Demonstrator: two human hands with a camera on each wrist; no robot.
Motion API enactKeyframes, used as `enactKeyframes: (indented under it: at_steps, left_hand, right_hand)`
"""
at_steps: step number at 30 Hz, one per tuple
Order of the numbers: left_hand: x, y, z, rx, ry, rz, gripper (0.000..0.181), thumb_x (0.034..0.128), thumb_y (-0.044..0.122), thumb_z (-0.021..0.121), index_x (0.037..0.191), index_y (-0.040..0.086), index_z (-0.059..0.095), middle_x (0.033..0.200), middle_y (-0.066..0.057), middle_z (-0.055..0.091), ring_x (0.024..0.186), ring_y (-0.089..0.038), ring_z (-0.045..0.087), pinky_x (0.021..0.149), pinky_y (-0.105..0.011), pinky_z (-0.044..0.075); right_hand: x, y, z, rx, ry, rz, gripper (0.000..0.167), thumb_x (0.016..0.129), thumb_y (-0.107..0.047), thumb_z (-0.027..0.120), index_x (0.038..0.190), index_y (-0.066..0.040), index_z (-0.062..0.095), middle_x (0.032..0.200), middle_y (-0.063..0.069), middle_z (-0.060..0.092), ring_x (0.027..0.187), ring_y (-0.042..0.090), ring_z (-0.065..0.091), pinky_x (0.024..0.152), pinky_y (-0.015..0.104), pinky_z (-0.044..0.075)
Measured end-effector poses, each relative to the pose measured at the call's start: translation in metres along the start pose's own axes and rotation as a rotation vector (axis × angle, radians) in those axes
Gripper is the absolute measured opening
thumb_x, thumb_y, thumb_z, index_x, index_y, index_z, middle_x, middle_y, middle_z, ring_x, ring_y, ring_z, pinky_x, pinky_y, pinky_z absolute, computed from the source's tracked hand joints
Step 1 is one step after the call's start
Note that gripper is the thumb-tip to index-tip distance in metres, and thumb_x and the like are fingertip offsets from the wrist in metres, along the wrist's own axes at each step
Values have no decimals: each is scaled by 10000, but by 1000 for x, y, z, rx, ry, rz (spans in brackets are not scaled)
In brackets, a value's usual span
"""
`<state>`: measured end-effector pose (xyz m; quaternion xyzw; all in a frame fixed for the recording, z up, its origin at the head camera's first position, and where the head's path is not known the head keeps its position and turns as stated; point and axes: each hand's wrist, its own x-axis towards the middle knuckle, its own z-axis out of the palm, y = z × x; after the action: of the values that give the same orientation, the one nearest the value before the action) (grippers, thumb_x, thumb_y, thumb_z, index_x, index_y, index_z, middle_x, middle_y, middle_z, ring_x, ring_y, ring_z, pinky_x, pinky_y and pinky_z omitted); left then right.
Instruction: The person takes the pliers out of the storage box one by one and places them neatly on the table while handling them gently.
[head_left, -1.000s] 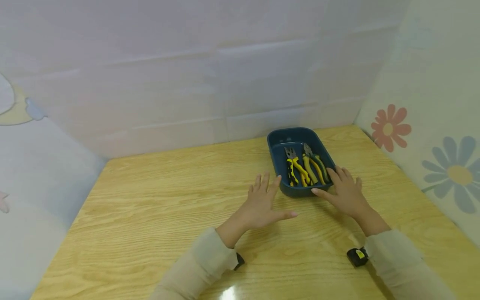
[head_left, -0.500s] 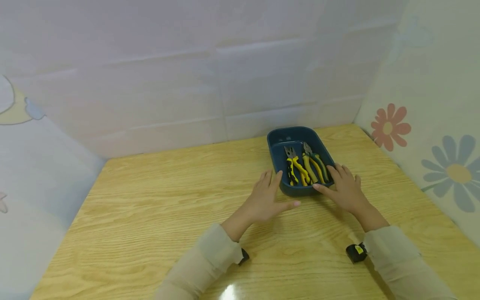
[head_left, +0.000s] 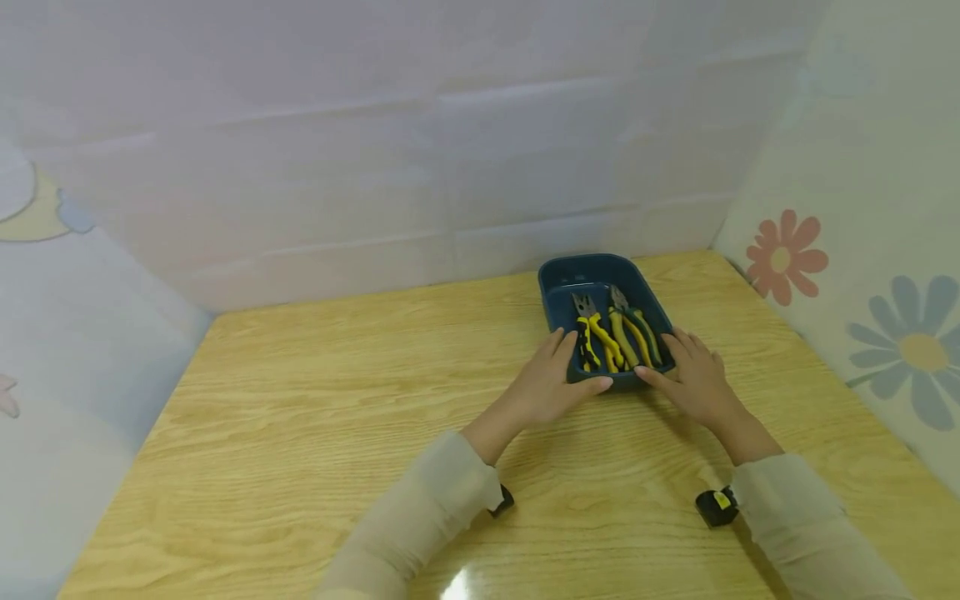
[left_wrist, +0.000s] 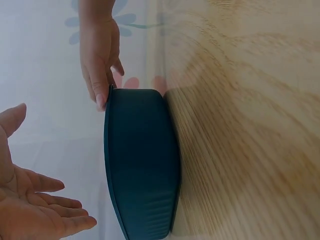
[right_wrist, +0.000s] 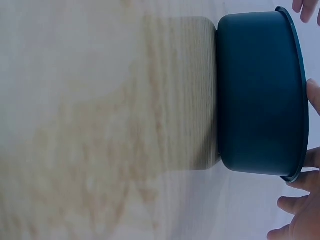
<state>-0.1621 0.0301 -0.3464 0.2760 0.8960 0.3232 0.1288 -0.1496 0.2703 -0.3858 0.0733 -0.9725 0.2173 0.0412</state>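
A dark blue tray (head_left: 596, 268) (left_wrist: 142, 160) (right_wrist: 260, 95) stands at the back right, holding black-and-yellow pliers (head_left: 604, 340) and green-and-yellow pliers (head_left: 630, 335). At its front left corner is my left hand (head_left: 543, 387) (left_wrist: 30, 205), fingers extended and thumb spread; the left wrist view shows a gap between them and the wall. My right hand (head_left: 701, 387) (left_wrist: 100, 55) (right_wrist: 306, 205) rests loosely at the front right corner, thumb on the front rim and fingers spread along the right side.
The wooden table (head_left: 315, 417) extends left and in front of the tray. Behind it rises a pale covered wall (head_left: 337, 167); a flowered wall (head_left: 885, 250) borders the right. Small black devices (head_left: 717, 507) (head_left: 501, 502) sit beneath the cuffs.
My left hand has moved right and slightly away from the body, up to the tray's front left corner. My right hand has barely moved; the tray stays where it was.
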Motion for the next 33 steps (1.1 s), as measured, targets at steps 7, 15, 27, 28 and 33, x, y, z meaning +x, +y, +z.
enactKeyframes:
  at_steps: [7,15,27,28,33]
  left_hand:
    - [8,6,1,-11,-15,-16,810,799,612,390,1394,134,121,1431,-55,56,1280,-229,131,994,-431,224]
    - [17,8,5,-34,-35,-18,778,822,568,402,1388,103,140,1426,-67,86,1279,-212,139,1005,-398,214]
    - [33,8,14,-51,-35,-28,778,823,567,396,1385,86,153,1421,-87,116,1273,-211,164,1001,-385,230]
    - [34,8,14,-50,-35,-28,776,825,564,397,1384,82,157,1419,-93,124,1272,-212,170,1000,-382,233]
    - [41,8,15,-80,-32,-51,766,825,550,417,1381,81,174,1413,-72,151,1263,-202,198,995,-364,247]
  right_hand:
    - [2,2,-2,-7,15,7,822,832,-494,475,1271,161,244,1306,347,185,1155,525,156,857,671,130]
    - [1,4,-2,59,-5,18,822,838,-467,488,1273,175,217,1320,351,144,1146,531,169,871,651,157]
    - [-7,7,-4,142,-60,102,844,834,-499,466,1309,134,172,1391,256,3,1183,505,126,856,650,194]
    - [-7,7,-5,147,-61,108,845,834,-500,465,1311,131,170,1394,250,-4,1182,507,124,853,652,193]
    - [-8,7,-6,168,-55,126,843,832,-501,468,1318,119,167,1402,228,-13,1177,515,119,842,659,194]
